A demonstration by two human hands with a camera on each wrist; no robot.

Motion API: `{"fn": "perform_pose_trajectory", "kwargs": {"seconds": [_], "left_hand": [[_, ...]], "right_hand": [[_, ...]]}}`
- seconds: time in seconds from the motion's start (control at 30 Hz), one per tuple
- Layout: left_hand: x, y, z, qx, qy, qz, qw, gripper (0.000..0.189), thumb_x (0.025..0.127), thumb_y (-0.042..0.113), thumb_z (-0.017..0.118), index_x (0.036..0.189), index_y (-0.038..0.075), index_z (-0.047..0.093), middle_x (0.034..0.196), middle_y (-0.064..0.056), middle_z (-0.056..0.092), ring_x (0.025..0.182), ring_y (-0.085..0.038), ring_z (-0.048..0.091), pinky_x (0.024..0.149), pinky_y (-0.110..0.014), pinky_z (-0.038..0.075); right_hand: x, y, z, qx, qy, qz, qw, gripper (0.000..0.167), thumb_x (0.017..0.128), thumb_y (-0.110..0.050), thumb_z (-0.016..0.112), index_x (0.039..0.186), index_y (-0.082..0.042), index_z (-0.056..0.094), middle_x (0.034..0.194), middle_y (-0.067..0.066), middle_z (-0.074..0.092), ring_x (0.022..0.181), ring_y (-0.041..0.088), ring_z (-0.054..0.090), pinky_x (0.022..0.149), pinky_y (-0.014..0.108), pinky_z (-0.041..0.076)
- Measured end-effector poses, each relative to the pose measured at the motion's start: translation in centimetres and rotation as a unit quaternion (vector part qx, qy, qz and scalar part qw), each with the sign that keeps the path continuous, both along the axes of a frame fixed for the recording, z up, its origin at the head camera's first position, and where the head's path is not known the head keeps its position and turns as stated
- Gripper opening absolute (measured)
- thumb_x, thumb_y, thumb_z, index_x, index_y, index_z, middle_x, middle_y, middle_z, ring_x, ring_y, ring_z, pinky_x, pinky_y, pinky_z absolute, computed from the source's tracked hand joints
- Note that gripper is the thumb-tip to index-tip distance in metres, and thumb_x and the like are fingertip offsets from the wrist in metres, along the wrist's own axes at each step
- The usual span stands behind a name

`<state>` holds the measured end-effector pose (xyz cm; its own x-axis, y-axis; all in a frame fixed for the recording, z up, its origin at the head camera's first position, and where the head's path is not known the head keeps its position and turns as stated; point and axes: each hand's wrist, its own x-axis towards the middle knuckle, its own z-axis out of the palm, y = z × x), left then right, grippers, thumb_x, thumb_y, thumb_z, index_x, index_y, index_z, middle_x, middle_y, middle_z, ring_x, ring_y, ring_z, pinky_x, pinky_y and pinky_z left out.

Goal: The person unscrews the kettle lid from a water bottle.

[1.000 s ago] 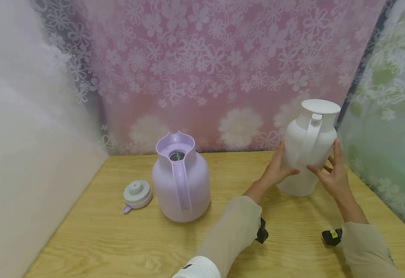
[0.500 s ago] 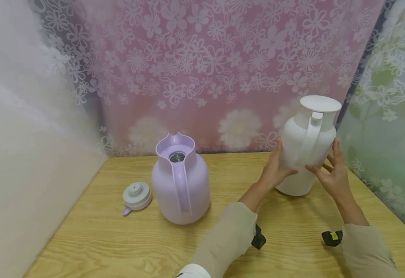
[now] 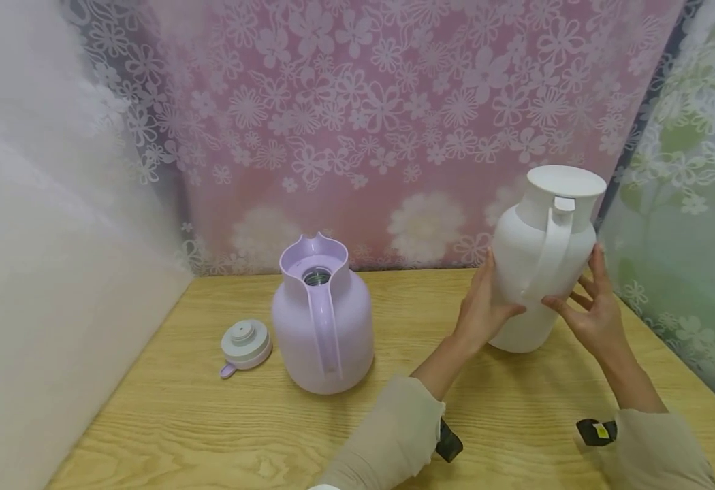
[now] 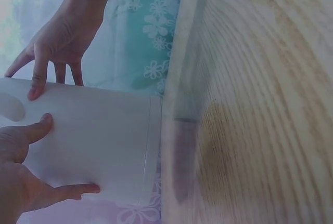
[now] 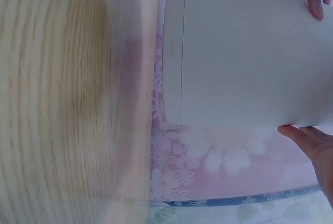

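Observation:
A white thermos jug (image 3: 519, 262) is on the right, lid on and handle facing me, tilted a little to the right at its top. My left hand (image 3: 479, 306) grips its left side, and my right hand (image 3: 593, 314) grips its right side. Both thumbs lie across the near side below the handle; most of the other fingers are hidden behind the body. In both wrist views the jug's base shows close to the tabletop, with a reflection beneath. A purple thermos jug (image 3: 351, 327) stands open at centre left, its screw neck showing. Left of it lies its grey stopper (image 3: 245, 342) with a purple tab.
The wooden table (image 3: 210, 435) reaches back to a pink flowered curtain (image 3: 388, 136). A pale wall (image 3: 57, 238) borders the left side and a green-white flowered sheet (image 3: 694, 224) the right. Black wrist cameras (image 3: 596, 432) hang below the sleeves.
The white jug has come slightly nearer to me and its top shows higher, with both hands still gripping it. My left forearm has shifted down and left. The purple jug and stopper stay put.

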<state>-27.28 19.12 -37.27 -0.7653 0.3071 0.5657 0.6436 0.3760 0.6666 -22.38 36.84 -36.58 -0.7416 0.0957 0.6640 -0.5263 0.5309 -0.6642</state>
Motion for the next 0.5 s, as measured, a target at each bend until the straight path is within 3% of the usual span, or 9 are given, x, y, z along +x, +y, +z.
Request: {"fn": "perform_pose_trajectory", "kwargs": {"seconds": [0.3, 0.5], "left_hand": [[2.1, -1.5, 0.1, 0.015, 0.001, 0.012, 0.9998, 0.107, 0.072, 0.02, 0.08, 0.149, 0.018, 0.006, 0.143, -0.004, 0.03, 0.121, -0.018, 0.041, 0.091, -0.033, 0.041], [3.5, -2.2, 0.1, 0.02, 0.01, 0.027, 0.9994, 0.109, 0.071, 0.019, 0.081, 0.149, 0.017, 0.005, 0.142, -0.003, 0.031, 0.119, -0.018, 0.044, 0.09, -0.03, 0.041]], "right_hand": [[1.1, -0.9, 0.0, 0.002, 0.047, 0.059, 0.9972, 0.107, 0.071, 0.018, 0.069, 0.149, -0.022, 0.007, 0.151, 0.009, 0.013, 0.124, 0.014, 0.037, 0.082, 0.012, 0.04], [1.8, -1.6, -0.2, 0.006, 0.049, 0.074, 0.996, 0.106, 0.072, 0.017, 0.068, 0.149, -0.022, 0.006, 0.151, 0.009, 0.01, 0.121, 0.009, 0.038, 0.082, 0.011, 0.04]]}}
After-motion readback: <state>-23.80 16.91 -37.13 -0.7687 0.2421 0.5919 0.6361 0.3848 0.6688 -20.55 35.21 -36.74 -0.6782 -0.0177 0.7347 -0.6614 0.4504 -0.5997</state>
